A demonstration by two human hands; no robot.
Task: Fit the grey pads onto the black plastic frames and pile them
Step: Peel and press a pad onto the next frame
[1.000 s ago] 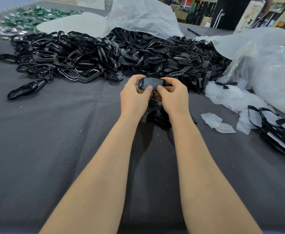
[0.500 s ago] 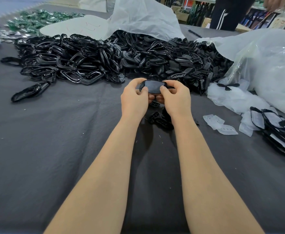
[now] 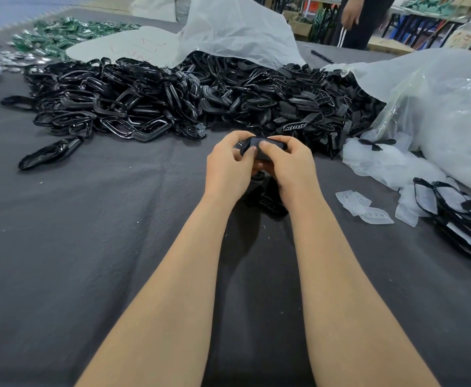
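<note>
— Two hands on one piece: your left hand (image 3: 230,166) and right hand (image 3: 290,163) pinch the black frame (image 3: 260,157) above the bench's (image 3: 89,219) middle, thumbs pressing its grey pad (image 3: 256,141).
— Anything hidden?
— Your fingers (image 3: 280,139) cover both ends. The dark parts (image 3: 270,203) under your wrists are hard to make out; the finished pile (image 3: 463,219) is cut off at the right edge.

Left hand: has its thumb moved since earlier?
Yes. On the left hand, the thumb slid rightward across the grey pad, toward the lettered black piece in the pile, up to the right hand.
</note>
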